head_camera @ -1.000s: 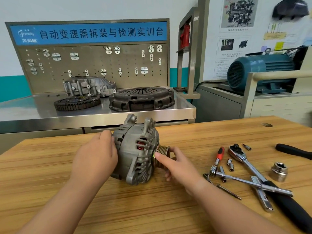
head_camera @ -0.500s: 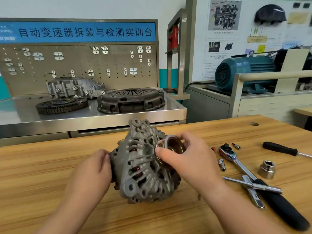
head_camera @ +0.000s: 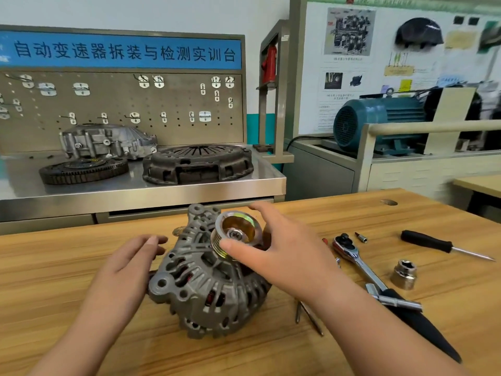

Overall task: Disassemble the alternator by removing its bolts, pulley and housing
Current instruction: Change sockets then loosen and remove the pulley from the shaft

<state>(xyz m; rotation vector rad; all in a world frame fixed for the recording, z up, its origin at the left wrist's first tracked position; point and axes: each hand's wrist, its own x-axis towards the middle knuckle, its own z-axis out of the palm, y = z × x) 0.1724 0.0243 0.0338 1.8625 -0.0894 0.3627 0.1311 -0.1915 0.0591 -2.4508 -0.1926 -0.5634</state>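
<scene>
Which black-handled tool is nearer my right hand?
The ratchet wrench, whose head lies just right of your right hand; the screwdriver lies much farther right.

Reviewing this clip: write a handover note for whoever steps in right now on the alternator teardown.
Left hand: open, at the rear of the alternator; contact unclear.
Right hand: thumb and fingers curled round the pulley.
The alternator rests tilted on the wooden table, pulley end up. Ratchet, socket and screwdriver lie to its right, untouched.
Done: nothing visibly removed; pulley mounted, housing closed.
Left: every removal step.
</scene>
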